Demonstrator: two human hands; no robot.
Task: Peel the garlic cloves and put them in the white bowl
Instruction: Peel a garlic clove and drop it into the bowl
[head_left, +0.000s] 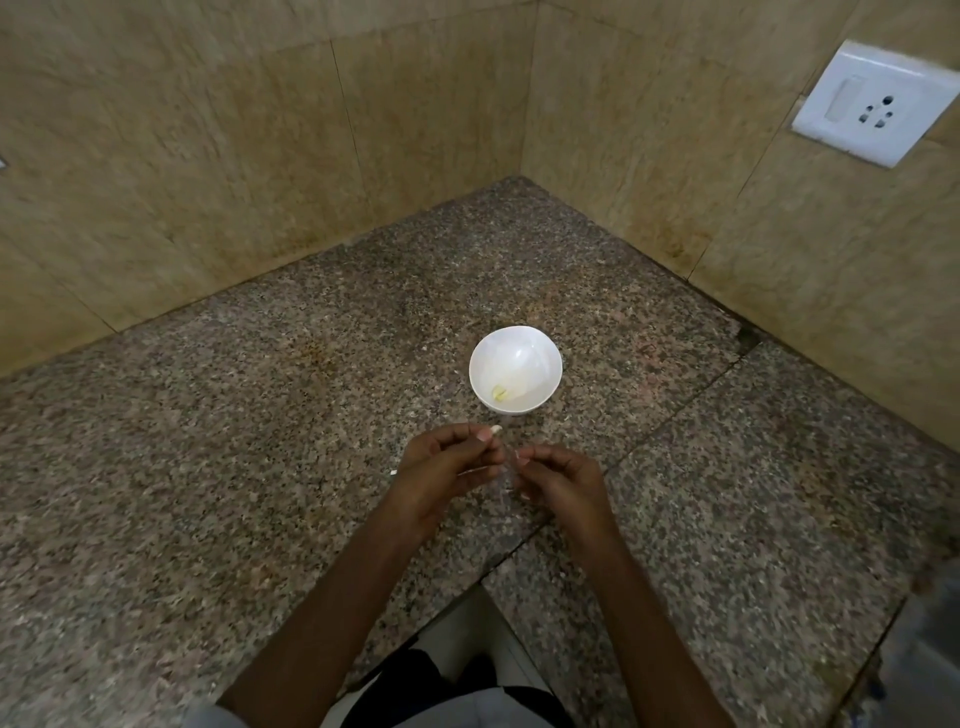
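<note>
Scene: a person stands at a speckled granite counter (260, 441) in a tiled corner, peeling garlic
Left hand (447, 467): fingers pinched on a pale garlic clove (496, 429), its tip poking out toward the bowl
Right hand (558, 475): fingertips closed on what looks like a thin strip of skin
White bowl (515, 370): just beyond the hands, one peeled clove (498, 393) inside
Handling: the clove is likely light, firm and slick once bare; best held by its sides, with the papery skin pulled from the tip

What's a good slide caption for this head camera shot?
Left hand holds a garlic clove near the white bowl.
</note>
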